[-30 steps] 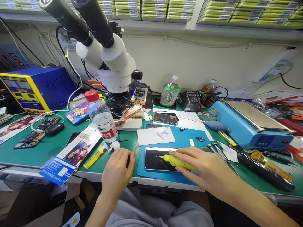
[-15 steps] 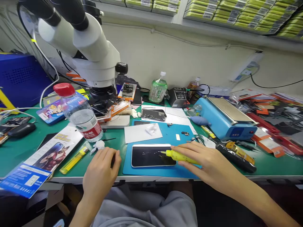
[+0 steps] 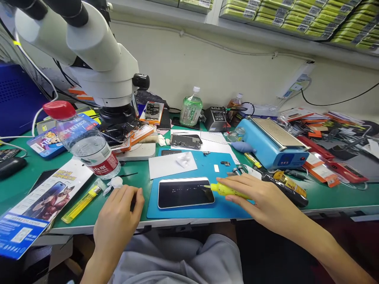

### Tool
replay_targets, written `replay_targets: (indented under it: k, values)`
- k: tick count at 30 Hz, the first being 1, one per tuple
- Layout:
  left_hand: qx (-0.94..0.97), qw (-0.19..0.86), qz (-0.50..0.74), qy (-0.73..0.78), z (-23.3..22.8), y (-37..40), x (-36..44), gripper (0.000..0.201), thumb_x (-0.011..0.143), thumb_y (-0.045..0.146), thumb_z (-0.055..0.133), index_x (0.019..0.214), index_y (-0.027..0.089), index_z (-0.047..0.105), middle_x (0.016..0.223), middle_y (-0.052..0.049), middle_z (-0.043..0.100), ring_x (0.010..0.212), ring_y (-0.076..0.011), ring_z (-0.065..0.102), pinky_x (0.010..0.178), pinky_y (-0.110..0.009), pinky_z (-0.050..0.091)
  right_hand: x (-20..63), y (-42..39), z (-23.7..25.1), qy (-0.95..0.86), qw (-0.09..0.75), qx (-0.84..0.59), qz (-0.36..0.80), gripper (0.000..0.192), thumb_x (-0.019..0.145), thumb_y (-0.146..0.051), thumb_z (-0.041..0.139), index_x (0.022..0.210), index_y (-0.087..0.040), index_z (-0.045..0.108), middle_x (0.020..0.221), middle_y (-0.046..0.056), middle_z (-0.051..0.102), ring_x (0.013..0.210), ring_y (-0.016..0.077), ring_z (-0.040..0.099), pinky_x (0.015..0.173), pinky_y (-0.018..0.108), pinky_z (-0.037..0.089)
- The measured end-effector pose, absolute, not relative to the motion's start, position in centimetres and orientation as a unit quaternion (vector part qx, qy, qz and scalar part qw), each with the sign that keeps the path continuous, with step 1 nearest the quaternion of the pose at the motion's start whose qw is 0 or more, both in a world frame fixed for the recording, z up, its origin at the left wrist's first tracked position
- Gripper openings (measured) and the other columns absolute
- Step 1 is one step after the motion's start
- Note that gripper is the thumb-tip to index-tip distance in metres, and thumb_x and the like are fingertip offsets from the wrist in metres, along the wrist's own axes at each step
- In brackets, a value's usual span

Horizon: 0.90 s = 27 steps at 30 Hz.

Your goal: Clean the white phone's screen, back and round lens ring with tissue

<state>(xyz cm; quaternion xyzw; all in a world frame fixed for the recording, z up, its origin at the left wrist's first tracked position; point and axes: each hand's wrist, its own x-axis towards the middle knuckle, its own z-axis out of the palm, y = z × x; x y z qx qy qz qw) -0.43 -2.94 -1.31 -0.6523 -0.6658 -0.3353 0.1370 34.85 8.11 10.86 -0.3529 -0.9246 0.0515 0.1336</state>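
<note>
A phone (image 3: 186,199) lies screen up on a blue mat (image 3: 227,211), with a row of small clear drops across its dark screen. My right hand (image 3: 251,193) is closed round a yellow squeeze bottle (image 3: 226,190), tilted nearly level. The thin nozzle points left, just over the right end of the screen. At the bench edge, left of the phone, my left hand (image 3: 120,209) rests with its fingers curled in and nothing visible in them. Crumpled white tissue (image 3: 114,183) is just beyond its knuckles.
A water bottle (image 3: 89,148) and a microscope (image 3: 103,79) stand at the left. Behind the phone is a white card (image 3: 161,167). A blue heating plate unit (image 3: 266,146) and a black-handled tool (image 3: 286,191) occupy the right. Small parts lie on the mat.
The whole view has shifted, so things appear further left. Relative to the phone, the nozzle has moved right, and the row of drops reaches further right. My left hand remains curled.
</note>
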Motion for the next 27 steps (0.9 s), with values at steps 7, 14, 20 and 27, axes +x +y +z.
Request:
replay_targets:
  k: [7,14,20,27]
  values:
    - [-0.664,0.142,-0.338,-0.652,-1.3,-3.0,-0.5,0.018,0.109,0.022,0.052,0.092,0.024,0.051,0.082,-0.002,0.057,0.081,-0.0237,0.055,0.079,-0.040,0.041,35.8,7.8,9.7,-0.879,0.163,-0.416,0.168,0.039,0.101,-0.049,0.067,0.138,-0.039,0.074,0.134,0.004,0.079,0.127,0.0302,0.073,0.108,0.051,0.061]
    - [-0.706,0.152,-0.278,-0.633,-4.3,-3.5,-2.7,0.025,0.110,0.033,0.039,0.101,0.028,0.062,0.092,-0.007,0.067,0.089,-0.0287,0.060,0.084,-0.042,0.043,37.2,7.9,8.7,-0.792,0.258,-0.483,0.268,0.048,0.094,-0.054,0.073,0.139,-0.036,0.073,0.142,0.006,0.074,0.137,0.0316,0.066,0.119,0.051,0.052]
    - [-0.689,0.169,-0.288,-0.644,-6.2,-3.5,-3.5,0.026,0.109,0.032,0.038,0.105,0.027,0.064,0.095,-0.008,0.070,0.094,-0.0298,0.062,0.088,-0.042,0.044,40.2,13.3,7.6,-0.684,0.392,-0.549,0.278,0.061,0.099,-0.054,0.068,0.151,-0.024,0.058,0.150,0.013,0.068,0.130,0.0293,0.070,0.107,0.048,0.061]
    - [-0.719,0.198,-0.228,-0.626,-4.8,-3.7,-2.9,0.032,0.111,0.024,0.033,0.108,0.024,0.066,0.096,-0.007,0.069,0.091,-0.0275,0.061,0.087,-0.041,0.043,42.7,20.9,5.6,-0.637,0.412,-0.610,0.230,0.042,0.101,-0.044,0.071,0.134,-0.018,0.065,0.131,0.010,0.072,0.112,0.0242,0.073,0.096,0.048,0.064]
